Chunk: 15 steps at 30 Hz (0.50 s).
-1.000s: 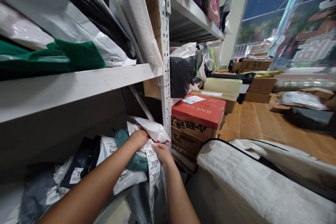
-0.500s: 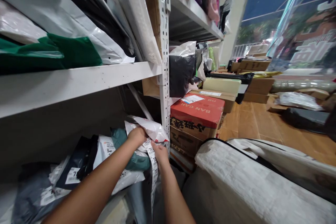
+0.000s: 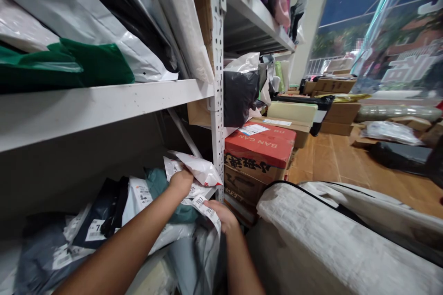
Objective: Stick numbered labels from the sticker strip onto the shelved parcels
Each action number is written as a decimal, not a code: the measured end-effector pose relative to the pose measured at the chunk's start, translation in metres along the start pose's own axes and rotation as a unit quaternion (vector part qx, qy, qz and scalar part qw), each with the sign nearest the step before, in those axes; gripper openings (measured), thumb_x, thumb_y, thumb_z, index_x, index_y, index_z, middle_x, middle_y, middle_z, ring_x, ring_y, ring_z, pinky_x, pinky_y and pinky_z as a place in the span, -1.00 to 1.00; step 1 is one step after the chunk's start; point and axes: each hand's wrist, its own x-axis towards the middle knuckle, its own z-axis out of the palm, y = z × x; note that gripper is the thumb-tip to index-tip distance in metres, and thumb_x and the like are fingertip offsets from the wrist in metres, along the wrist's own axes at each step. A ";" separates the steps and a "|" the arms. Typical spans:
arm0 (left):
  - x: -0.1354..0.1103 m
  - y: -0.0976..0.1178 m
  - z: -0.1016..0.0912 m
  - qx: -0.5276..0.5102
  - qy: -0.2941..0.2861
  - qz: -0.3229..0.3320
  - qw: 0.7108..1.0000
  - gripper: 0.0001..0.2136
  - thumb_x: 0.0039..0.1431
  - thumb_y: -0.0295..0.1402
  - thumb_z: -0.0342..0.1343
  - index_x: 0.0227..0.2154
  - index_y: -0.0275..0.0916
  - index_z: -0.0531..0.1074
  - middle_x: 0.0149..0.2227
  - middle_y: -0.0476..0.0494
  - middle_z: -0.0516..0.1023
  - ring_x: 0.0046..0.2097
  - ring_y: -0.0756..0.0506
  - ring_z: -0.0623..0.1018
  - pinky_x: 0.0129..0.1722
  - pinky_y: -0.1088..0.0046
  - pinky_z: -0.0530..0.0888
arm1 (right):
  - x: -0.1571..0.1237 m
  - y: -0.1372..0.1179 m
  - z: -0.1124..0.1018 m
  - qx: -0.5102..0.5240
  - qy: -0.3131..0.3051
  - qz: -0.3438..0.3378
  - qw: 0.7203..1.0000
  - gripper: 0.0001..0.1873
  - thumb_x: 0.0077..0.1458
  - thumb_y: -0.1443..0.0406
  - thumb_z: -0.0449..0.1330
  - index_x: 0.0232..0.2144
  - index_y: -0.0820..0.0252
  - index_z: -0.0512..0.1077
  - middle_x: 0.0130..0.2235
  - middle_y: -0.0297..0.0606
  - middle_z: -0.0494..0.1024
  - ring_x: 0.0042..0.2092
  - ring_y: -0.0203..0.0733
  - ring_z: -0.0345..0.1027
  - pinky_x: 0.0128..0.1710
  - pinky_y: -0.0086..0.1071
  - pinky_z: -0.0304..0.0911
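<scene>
On the lower shelf, my left hand (image 3: pixel 182 181) is closed on the edge of a white plastic mailer bag (image 3: pixel 202 169) that leans against the shelf post. My right hand (image 3: pixel 223 215), lower and to the right, pinches a strip of number labels (image 3: pixel 204 206); "7033" can be read on its upper end. A label ending in "32" shows on the mailer just under my left hand. Beneath lies a teal parcel (image 3: pixel 155 183). Farther left are a white labelled parcel (image 3: pixel 140 196) and dark parcels (image 3: pixel 98 214) with number stickers.
A white perforated post (image 3: pixel 218 101) and shelf edge (image 3: pixel 104 105) stand close above my arms. Right of the post are a red box (image 3: pixel 261 140) and a large off-white bag (image 3: pixel 332 235). Cartons (image 3: pixel 341 113) sit on the wooden floor.
My right hand has moved down and to the right, drawing the label strip away from the mailer. The "7032" label stays on the mailer. My left hand has barely moved.
</scene>
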 end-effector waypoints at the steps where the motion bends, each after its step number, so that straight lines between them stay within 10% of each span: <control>1: 0.000 0.000 0.000 -0.002 0.003 -0.001 1.000 -0.76 0.20 -0.40 0.09 -0.07 -0.32 0.41 -0.03 -0.23 0.51 -0.01 -0.14 0.51 -0.02 0.17 0.47 | -0.003 0.004 -0.002 0.016 -0.011 -0.003 1.000 -0.62 -0.42 0.11 0.46 -0.66 0.26 0.44 -0.67 -0.30 0.45 -0.66 -0.35 0.23 -0.65 -0.46 0.11; 10: -0.017 0.012 -0.008 -0.034 0.163 -0.105 0.980 -0.24 -0.12 -0.44 0.30 0.15 -0.52 0.12 0.16 -0.57 0.23 0.13 -0.36 0.36 0.07 0.21 0.37 | -0.013 -0.019 0.008 0.126 -0.119 -0.114 0.978 -0.38 -0.44 0.20 0.51 -0.24 0.17 0.45 -0.43 -0.35 0.59 -0.49 -0.34 0.42 -0.46 -0.52 0.29; 15: -0.018 -0.006 -0.014 -0.174 0.156 0.146 0.961 -0.71 -0.01 -0.63 0.03 -0.24 -0.23 0.45 -0.05 -0.22 0.48 0.08 -0.24 0.38 0.21 0.10 0.17 | -0.014 -0.044 0.022 0.118 -0.082 -0.157 0.977 -0.62 -0.28 0.18 0.46 -0.39 0.20 0.47 -0.51 -0.36 0.57 -0.55 -0.37 0.37 -0.51 -0.53 0.26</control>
